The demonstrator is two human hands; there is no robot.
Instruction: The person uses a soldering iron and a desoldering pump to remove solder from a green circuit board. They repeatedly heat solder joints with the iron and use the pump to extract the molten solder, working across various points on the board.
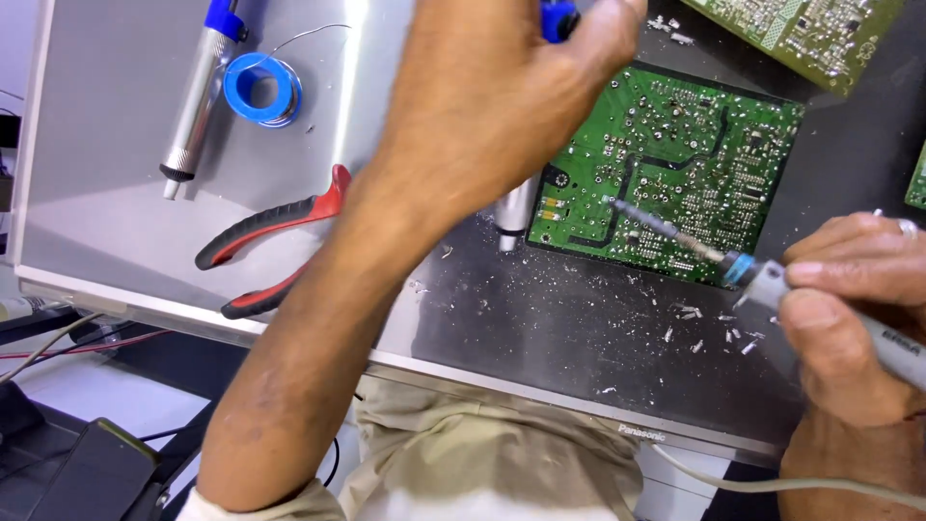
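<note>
A green circuit board [675, 164] lies solder side up on a dark panel [559, 328]. My left hand [502, 87] is closed around a silver desoldering pump with a blue top [516, 207]; its nozzle points down just off the board's left edge. My right hand [849, 309] grips a grey soldering iron [762, 280] like a pen. The iron's thin tip [617, 205] touches the board near its left side.
A second silver pump [198, 92] and a blue solder spool [260, 89] lie at the upper left. Red-handled pliers [275, 236] rest beside my left forearm. Solder scraps [709, 328] litter the panel. More green boards [810, 34] sit at the upper right.
</note>
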